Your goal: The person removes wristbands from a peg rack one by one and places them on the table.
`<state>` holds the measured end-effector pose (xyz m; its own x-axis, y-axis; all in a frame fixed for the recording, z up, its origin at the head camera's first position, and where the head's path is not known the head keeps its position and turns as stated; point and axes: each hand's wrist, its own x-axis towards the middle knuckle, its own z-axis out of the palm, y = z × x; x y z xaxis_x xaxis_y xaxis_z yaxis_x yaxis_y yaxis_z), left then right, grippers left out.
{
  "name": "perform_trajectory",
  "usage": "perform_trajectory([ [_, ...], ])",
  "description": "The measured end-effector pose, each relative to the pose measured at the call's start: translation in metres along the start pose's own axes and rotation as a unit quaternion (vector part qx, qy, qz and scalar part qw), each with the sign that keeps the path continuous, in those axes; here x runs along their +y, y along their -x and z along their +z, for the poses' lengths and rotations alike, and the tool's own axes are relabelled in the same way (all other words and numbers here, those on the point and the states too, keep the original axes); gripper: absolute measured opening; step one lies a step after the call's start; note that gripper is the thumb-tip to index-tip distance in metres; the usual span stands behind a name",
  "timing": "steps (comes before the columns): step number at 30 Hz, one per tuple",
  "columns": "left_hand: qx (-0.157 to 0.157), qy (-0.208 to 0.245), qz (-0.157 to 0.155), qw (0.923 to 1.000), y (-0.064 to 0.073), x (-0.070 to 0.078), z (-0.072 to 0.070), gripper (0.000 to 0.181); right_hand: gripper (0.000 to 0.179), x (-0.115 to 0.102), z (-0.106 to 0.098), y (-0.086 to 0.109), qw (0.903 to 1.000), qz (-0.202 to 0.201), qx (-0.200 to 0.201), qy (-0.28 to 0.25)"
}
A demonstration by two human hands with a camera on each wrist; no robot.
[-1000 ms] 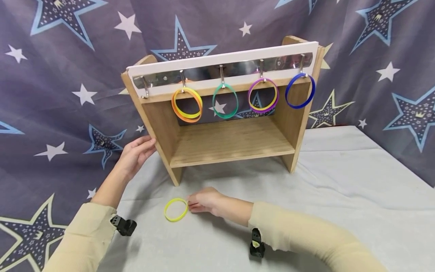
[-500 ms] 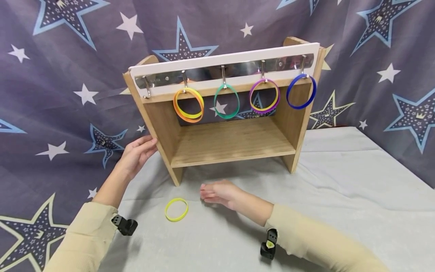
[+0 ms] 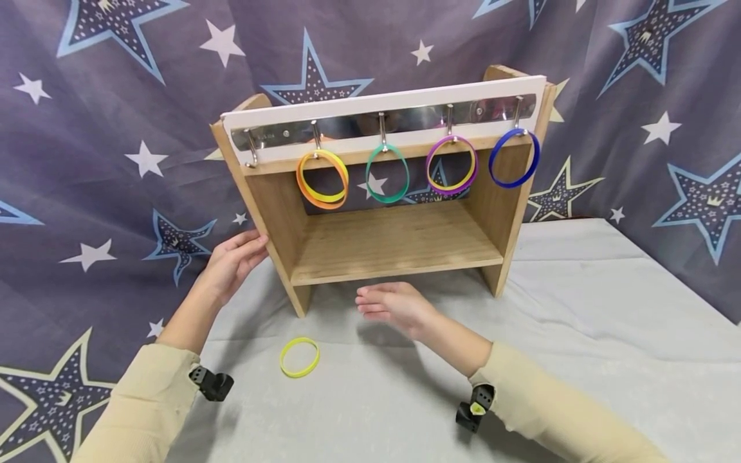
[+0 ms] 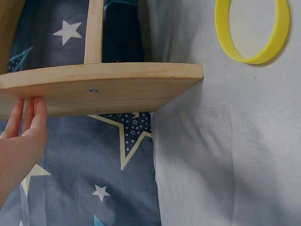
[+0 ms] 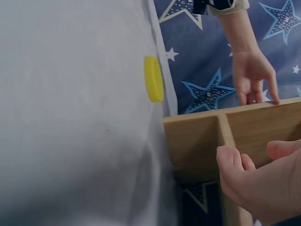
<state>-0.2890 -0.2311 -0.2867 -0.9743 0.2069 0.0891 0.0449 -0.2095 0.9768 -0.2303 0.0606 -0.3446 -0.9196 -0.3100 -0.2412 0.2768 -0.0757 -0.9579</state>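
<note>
My left hand (image 3: 230, 265) rests its fingertips against the outer left side of a wooden shelf (image 3: 393, 241); the left wrist view shows its straight fingers (image 4: 37, 115) on the wood. My right hand (image 3: 399, 308) is in front of the shelf's lower board, fingers loosely bent, holding nothing. A yellow wristband (image 3: 299, 357) lies on the grey cloth, apart from both hands. From hooks along the shelf top hang an orange and yellow pair of wristbands (image 3: 321, 202), a green wristband (image 3: 387, 200), a purple and yellow pair (image 3: 444, 189) and a blue wristband (image 3: 512, 184).
A metal hook rail (image 3: 347, 128) on a white board (image 3: 382, 98) spans the shelf's top front. Its leftmost hook (image 3: 251, 151) bears no band. Behind hangs a star-patterned curtain (image 3: 116, 212). Grey cloth (image 3: 608, 334) covers the table.
My right hand has moved away from the yellow wristband, up and to the right, towards the shelf's lower board. The wristband and my left hand have stayed in place.
</note>
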Motion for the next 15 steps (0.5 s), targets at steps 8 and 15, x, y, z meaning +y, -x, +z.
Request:
perform_trajectory([
  [8,-0.002,0.005,0.002,1.0,-0.001,0.0,-0.001,0.011,0.037,-0.021,-0.006,0.005,0.9993,-0.038,-0.006,0.003],
  [15,-0.004,0.008,0.005,0.9999,-0.002,-0.002,-0.002,0.012,0.038,-0.04,-0.008,0.009,0.9985,-0.053,-0.014,0.0],
])
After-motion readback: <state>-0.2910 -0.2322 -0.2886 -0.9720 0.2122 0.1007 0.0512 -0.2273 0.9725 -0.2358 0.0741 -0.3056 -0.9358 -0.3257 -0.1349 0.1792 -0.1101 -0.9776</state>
